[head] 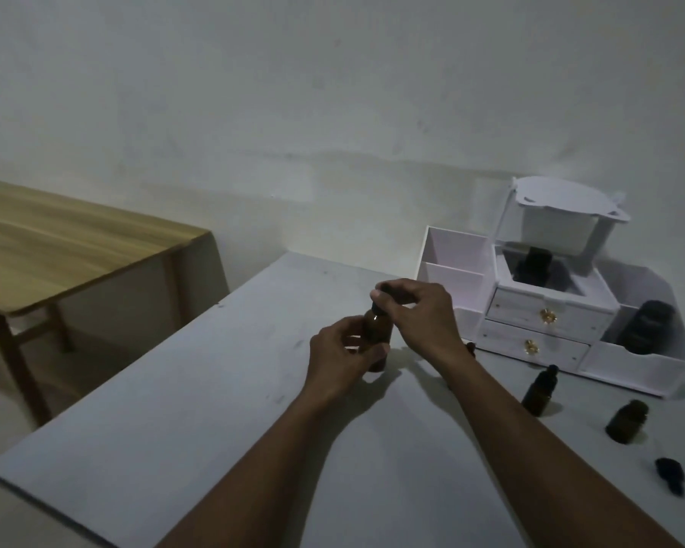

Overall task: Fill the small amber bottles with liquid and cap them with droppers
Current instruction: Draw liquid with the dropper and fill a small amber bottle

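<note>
Head view, only one available: left hand (343,350) wraps the body of a small amber bottle (377,330), fingers closed around it, bottle upright with its base on or just above the white tabletop (175,409) — can't tell which. Right hand (416,310) sits directly above, fingertips (378,296) pinched shut on the black dropper cap (380,300) at the bottle's neck. Key relation: cap axis lines up with the bottle's long axis, both near vertical, right hand on top and left below as the anchor. Looks like the cap is being screwed on; whether the threads are seated is hidden by the fingers. Liquid level not readable in this light. To the right, well apart from the hands: one capped amber bottle (539,391) standing, one uncapped bottle (627,422), and a loose dropper (671,475) lying on the table near the edge. White drawer organiser (550,310) behind holds darker bottles. Judgement: one bottle left to cap after this.
</note>
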The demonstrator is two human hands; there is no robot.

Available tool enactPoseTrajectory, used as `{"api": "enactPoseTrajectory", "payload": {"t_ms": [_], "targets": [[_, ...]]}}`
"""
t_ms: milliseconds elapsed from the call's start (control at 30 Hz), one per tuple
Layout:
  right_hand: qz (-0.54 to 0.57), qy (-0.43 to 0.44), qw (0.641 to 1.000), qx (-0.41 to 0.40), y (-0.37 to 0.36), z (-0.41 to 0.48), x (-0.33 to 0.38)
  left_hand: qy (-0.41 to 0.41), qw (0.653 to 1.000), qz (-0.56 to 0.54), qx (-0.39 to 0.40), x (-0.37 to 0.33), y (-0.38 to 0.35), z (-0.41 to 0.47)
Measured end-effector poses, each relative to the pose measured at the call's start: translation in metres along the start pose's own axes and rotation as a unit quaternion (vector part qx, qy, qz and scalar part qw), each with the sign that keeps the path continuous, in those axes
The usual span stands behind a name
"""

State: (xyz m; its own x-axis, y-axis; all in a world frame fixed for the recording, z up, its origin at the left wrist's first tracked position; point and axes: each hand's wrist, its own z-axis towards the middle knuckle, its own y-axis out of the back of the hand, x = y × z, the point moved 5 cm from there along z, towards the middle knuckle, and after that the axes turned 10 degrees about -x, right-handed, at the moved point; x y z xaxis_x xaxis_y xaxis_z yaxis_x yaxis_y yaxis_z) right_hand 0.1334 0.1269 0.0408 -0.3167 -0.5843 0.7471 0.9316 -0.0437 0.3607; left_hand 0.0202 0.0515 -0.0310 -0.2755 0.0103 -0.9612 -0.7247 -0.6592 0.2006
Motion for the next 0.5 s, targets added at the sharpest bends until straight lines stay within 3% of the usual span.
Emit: {"api": "enactPoseTrajectory", "payload": {"t_ms": [500], "targets": [[-0.003, 0.005, 0.999, -0.033, 0.002, 0.008, 0.011, 0.017, 1.000, -0.007, 0.000, 0.005, -0.003, -0.001]]}}
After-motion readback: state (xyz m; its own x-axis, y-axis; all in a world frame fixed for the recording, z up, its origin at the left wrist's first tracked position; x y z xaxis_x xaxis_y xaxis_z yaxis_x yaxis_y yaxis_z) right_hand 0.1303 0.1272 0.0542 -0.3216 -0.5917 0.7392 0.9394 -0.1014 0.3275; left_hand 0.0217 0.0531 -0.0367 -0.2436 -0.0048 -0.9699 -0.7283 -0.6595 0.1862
